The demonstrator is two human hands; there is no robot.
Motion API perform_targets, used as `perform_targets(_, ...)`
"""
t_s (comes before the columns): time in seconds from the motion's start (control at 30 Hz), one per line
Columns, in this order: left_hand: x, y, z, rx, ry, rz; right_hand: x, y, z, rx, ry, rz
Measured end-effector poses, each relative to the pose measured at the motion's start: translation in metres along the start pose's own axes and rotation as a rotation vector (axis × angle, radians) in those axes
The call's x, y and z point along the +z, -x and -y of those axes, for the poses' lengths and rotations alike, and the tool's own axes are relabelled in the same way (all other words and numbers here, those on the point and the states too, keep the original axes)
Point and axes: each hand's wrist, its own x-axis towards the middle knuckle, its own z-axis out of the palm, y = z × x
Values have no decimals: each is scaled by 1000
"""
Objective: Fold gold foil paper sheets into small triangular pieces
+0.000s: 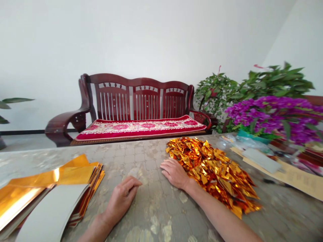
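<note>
Lower left, sheets slant near the left hand, fingers curled; right hand, fingers loosely extended, rests beside the foil.

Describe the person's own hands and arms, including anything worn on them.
The left hand and the right hand are both ungloved, with no markings that I can make out. Both forearms are bare as far as the picture shows, with no sleeve in view. No watch or bracelet shows, and I can make out no ring.
</note>
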Motion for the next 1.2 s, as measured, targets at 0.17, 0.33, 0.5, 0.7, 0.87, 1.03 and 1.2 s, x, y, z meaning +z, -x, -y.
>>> perform_targets(0.17, 0, 0, 2, -9, 5, 12, -8, -2, -6, -85, 33, -17)
perform_targets(0.33, -1, 0, -2, -20, 14, 11, -1, -10, 43, -24, -51, -24)
perform_targets(0.5, -2, 2, -5, -1, 11, -43, 15, -18, 85, 75, -212, 19)
perform_targets(0.7, -11, 2, -23, 103, -4, -120, 25, -20, 92, 134, -219, 21)
perform_targets(0.87, -35, -16, -56, 148, -37, -222, 26, -17, 92, 134, -188, 25)
perform_targets(1.03, -73, -41, -64, 46, -155, -315, 25, -17, 93, 145, -187, 25)
perform_targets(1.2, -108, -49, -48, -122, -257, -370, 24, -16, 94, 156, -173, 24)
